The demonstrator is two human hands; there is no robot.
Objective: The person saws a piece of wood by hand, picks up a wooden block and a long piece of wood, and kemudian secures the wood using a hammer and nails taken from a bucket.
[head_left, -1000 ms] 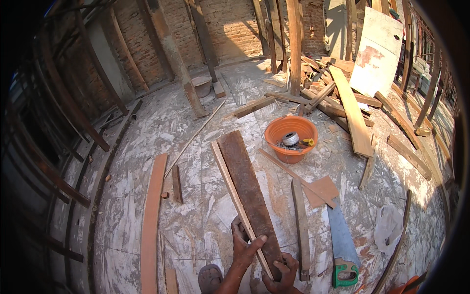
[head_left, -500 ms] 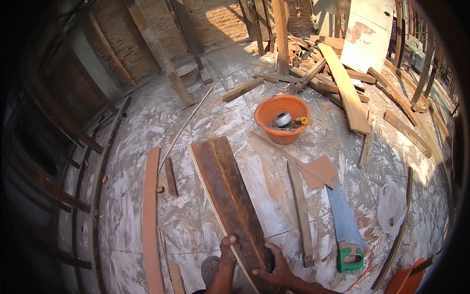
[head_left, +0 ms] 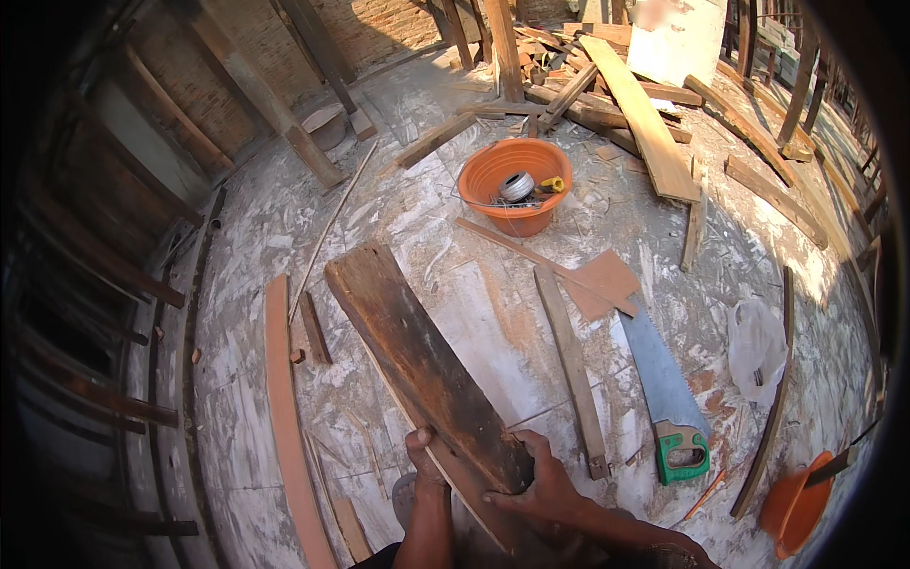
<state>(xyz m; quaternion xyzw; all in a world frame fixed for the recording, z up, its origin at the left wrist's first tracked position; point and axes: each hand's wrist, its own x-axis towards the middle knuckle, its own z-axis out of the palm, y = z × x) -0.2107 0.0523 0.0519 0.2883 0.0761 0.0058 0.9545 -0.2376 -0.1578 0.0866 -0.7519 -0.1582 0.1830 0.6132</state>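
Note:
A long dark weathered plank (head_left: 417, 360) slants from the centre left down toward me. My left hand (head_left: 424, 455) grips its near left edge, thumb on top. My right hand (head_left: 538, 479) holds the plank's near end from the right side, fingers pressed against the end. A thin pale strip (head_left: 464, 488) lies beneath the plank along its left edge, between my hands. The plank's far end (head_left: 365, 266) looks raised off the plywood floor (head_left: 474, 313).
An orange basin (head_left: 515, 185) holding a wire coil and small items stands ahead. A handsaw (head_left: 664, 398) with a green handle lies to the right, beside a narrow batten (head_left: 572, 365). A long reddish board (head_left: 284, 417) lies left. Stacked timber (head_left: 635, 104) fills the back. An orange bucket (head_left: 794, 503) sits far right.
The plank has swung and come nearer, its far end now pointing up-left. My hands have shifted along its near end. The view has moved forward, toward the basin.

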